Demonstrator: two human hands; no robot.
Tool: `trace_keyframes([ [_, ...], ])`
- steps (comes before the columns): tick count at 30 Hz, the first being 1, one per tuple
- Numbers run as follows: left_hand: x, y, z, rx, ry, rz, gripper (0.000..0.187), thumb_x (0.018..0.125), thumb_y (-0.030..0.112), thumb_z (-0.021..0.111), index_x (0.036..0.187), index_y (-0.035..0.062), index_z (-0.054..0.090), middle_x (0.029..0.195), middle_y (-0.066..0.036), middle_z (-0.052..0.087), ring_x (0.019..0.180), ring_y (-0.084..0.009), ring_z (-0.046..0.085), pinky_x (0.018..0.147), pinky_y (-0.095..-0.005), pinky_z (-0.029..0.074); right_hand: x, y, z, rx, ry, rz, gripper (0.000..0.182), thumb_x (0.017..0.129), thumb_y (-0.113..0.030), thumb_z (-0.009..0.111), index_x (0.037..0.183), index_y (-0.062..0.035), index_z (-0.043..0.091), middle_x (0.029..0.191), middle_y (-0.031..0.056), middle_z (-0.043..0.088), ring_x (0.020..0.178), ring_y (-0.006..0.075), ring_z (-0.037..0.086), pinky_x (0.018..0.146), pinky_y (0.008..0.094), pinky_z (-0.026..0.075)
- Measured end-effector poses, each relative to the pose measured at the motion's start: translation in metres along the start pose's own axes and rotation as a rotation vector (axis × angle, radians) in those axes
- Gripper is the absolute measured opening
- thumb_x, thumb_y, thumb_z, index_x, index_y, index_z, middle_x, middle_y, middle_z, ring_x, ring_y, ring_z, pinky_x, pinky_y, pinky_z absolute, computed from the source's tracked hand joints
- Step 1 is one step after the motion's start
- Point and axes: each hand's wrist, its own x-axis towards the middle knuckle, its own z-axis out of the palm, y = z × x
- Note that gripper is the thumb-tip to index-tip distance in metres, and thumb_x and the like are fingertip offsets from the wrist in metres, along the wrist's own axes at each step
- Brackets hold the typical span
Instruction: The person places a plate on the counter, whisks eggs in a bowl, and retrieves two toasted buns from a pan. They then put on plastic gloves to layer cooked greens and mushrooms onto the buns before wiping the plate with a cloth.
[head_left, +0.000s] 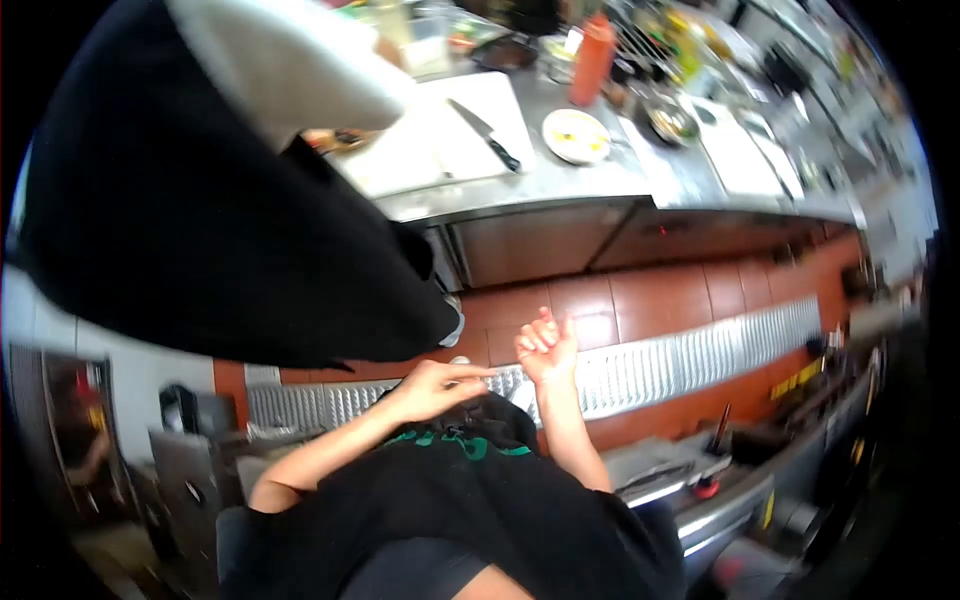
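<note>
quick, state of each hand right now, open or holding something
Left hand: open, fingers extended, nothing visible in it.
Right hand: open, fingers partly curled, nothing visible in it.

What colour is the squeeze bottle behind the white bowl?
The squeeze bottle is orange-red, best seen in the head view.

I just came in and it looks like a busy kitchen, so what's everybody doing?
The person wearing the camera holds both hands, the left hand and the right hand, in front of a black shirt, with nothing visible in either. Another person in dark clothes is close by on the left; what they are handling can't be seen. On the counter, a knife lies on a white board, near a white dish and a red bottle.
</note>
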Motion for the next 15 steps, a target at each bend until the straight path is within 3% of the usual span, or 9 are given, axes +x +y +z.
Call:
trace_keyframes([
  [3, -0.054, 0.033, -0.031, 0.294, 0.296, 0.211, 0.015, 0.077, 0.02, 0.072, 0.085, 0.0073, 0.072, 0.072, -0.007, 0.065, 0.065, -0.0204, 0.058, 0.07, -0.0317, 0.045, -0.039, -0.001, 0.071, -0.179, -0.349, 0.11, 0.042, 0.098, -0.039, 0.039, 0.087, -0.0038, 0.06, 0.05, -0.0036, 0.028, 0.048, 0.0087, 0.026, 0.051, 0.0246, 0.027],
  [5, -0.081, 0.12, -0.053, 0.558, 0.527, 0.556, 0.013, 0.072, 0.018, 0.075, 0.078, 0.0085, 0.071, 0.064, -0.005, 0.059, 0.056, -0.0185, 0.051, 0.065, -0.0309, 0.041, -0.089, 0.021, 0.124, -0.615, -0.673, 0.002, 0.035, 0.096, -0.03, 0.046, 0.078, -0.0042, 0.06, 0.049, -0.0027, 0.037, 0.047, 0.0081, 0.028, 0.049, 0.0249, 0.026],
  [7, -0.107, 0.176, -0.057, 0.489, 0.722, 0.836, 0.018, 0.064, 0.013, 0.076, 0.079, 0.006, 0.07, 0.058, -0.003, 0.048, 0.055, -0.0199, 0.049, 0.064, -0.0321, 0.041, -0.113, 0.035, 0.146, -1.023, -1.214, 0.04, 0.029, 0.091, -0.021, 0.053, 0.074, -0.0002, 0.064, 0.052, 0.0036, 0.052, 0.043, 0.009, 0.035, 0.045, 0.0243, 0.028],
  [8, -0.127, 0.197, -0.053, 0.525, 0.754, 0.899, 0.02, 0.061, 0.01, 0.073, 0.079, 0.004, 0.07, 0.057, -0.005, 0.048, 0.053, -0.0224, 0.048, 0.062, -0.0352, 0.043, -0.105, 0.039, 0.148, -1.04, -1.246, 0.128, 0.029, 0.091, -0.021, 0.053, 0.074, -0.0002, 0.064, 0.052, 0.0036, 0.052, 0.043, 0.009, 0.035, 0.045, 0.0243, 0.028],
  [9, -0.118, 0.191, -0.038, 0.254, 1.068, 1.237, 0.015, 0.06, 0.008, 0.07, 0.074, 0.0026, 0.066, 0.059, -0.008, 0.049, 0.052, -0.0239, 0.048, 0.06, -0.0384, 0.045, -0.09, 0.042, 0.152, -1.283, -1.785, 0.247, 0.035, 0.086, -0.032, 0.057, 0.109, -0.0087, 0.044, 0.099, 0.0076, 0.042, 0.089, 0.0188, 0.032, 0.078, 0.0334, 0.026],
  [10, -0.138, 0.197, -0.031, 0.183, 1.06, 1.28, 0.018, 0.06, 0.008, 0.067, 0.057, 0.0038, 0.05, 0.058, -0.009, 0.05, 0.049, -0.0222, 0.046, 0.056, -0.0386, 0.044, -0.082, 0.054, 0.158, -1.453, -2.36, 0.36, 0.077, 0.081, -0.042, 0.061, 0.144, -0.0173, 0.024, 0.146, 0.0116, 0.033, 0.135, 0.0286, 0.03, 0.111, 0.0424, 0.024],
  [11, -0.151, 0.211, -0.013, -0.606, 1.21, 1.293, 0.038, 0.064, 0.011, 0.065, 0.05, 0.0086, 0.03, 0.056, -0.006, 0.051, 0.044, -0.0191, 0.043, 0.053, -0.0352, 0.043, -0.094, 0.089, 0.152, -1.49, -2.218, 0.465, 0.063, 0.081, -0.029, 0.065, 0.134, -0.0044, 0.043, 0.124, 0.0155, 0.054, 0.111, 0.0245, 0.052, 0.093, 0.0364, 0.041],
  [12, -0.172, 0.21, -0.023, -0.555, 1.156, 1.32, 0.033, 0.067, 0.012, 0.064, 0.056, 0.0078, 0.033, 0.059, -0.006, 0.052, 0.047, -0.0191, 0.045, 0.055, -0.0348, 0.044, -0.102, 0.128, 0.148, -1.487, -2.256, 0.509, 0.063, 0.081, -0.029, 0.065, 0.134, -0.0044, 0.043, 0.124, 0.0155, 0.054, 0.111, 0.0245, 0.052, 0.093, 0.0364, 0.041],
  [15, -0.256, 0.168, -0.06, -0.333, 1.11, 1.288, 0.022, 0.074, 0.016, 0.061, 0.076, 0.0055, 0.041, 0.068, -0.007, 0.056, 0.057, -0.0192, 0.049, 0.062, -0.0336, 0.046, -0.113, 0.255, 0.139, -1.22, -1.873, 0.315, 0.023, 0.084, -0.019, 0.059, 0.092, 0.0029, 0.061, 0.074, 0.0111, 0.057, 0.057, 0.0147, 0.044, 0.054, 0.0279, 0.034],
])
